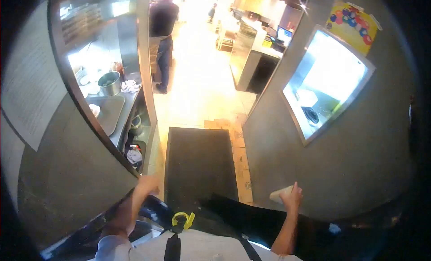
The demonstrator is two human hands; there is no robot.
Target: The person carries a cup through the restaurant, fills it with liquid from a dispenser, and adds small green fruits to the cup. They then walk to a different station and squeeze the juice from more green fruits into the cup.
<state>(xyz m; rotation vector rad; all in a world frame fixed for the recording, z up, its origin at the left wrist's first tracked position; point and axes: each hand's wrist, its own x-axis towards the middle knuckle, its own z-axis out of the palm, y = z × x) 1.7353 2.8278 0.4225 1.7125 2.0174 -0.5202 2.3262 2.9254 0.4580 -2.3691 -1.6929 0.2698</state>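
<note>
At the lower left, my left hand (147,185) hangs beside my body near the doorway edge, blurred, and its fingers cannot be made out clearly. Out to the right, my right hand (292,197) is closed around a pale, block-like object (280,194), held in front of the grey wall. Between my hands, the front of my light shirt shows with dark straps and a yellow ring-shaped item (182,219). A dark floor mat (200,160) lies ahead of my body.
A person (163,36) stands ahead at the left. Left of the doorway, a metal counter holds a tray (107,114) and a metal pot (109,83). Flattened cardboard (241,164) edges the mat. A counter (253,59) stands ahead right; a window (330,81) is in the right wall.
</note>
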